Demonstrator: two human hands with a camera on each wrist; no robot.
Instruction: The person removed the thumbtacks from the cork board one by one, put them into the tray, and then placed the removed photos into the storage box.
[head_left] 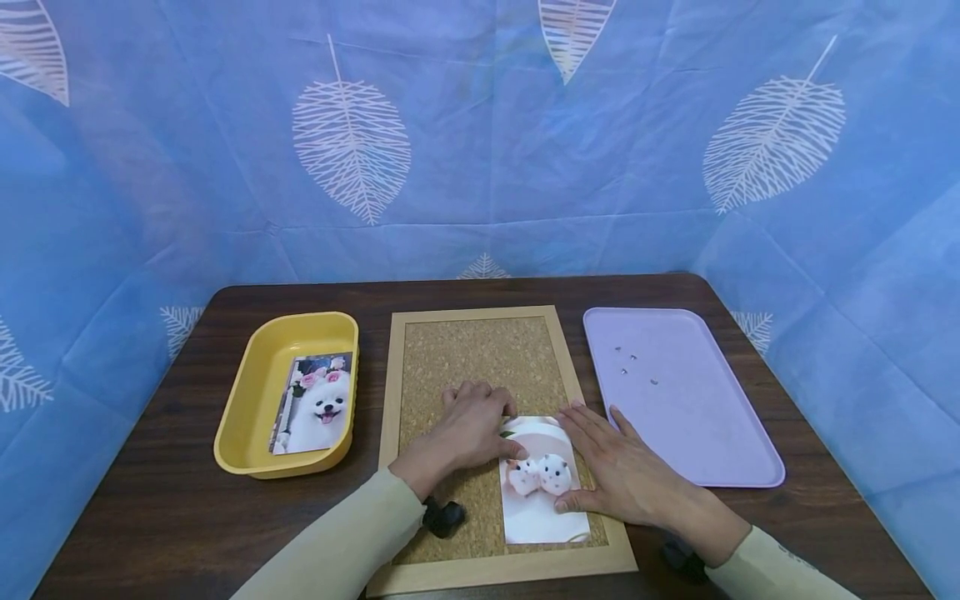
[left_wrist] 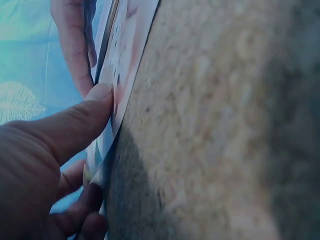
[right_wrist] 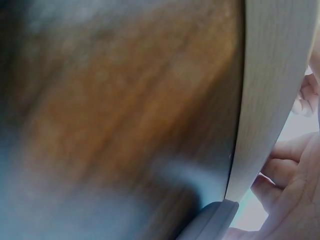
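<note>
A photo of two white spotted figures (head_left: 540, 475) lies on the lower right part of a wood-framed cork board (head_left: 480, 358). My left hand (head_left: 468, 425) is at the photo's upper left, fingers bent at its top corner and thumb on its face. In the left wrist view, the thumb (left_wrist: 92, 107) presses near the photo's edge and the bent fingertips grip its corner. My right hand (head_left: 622, 467) rests with extended fingers along the photo's right side, over the board's frame, thumb on the picture. The right wrist view shows the frame's edge (right_wrist: 270, 85) close by.
A yellow tray (head_left: 251, 400) at left holds a photo of a white dog (head_left: 318, 408). At right, a lilac tray (head_left: 705, 417) carries several small metallic pieces (head_left: 624, 372). All stand on a dark wooden table (head_left: 150, 500) before a blue leaf-patterned cloth (head_left: 480, 167).
</note>
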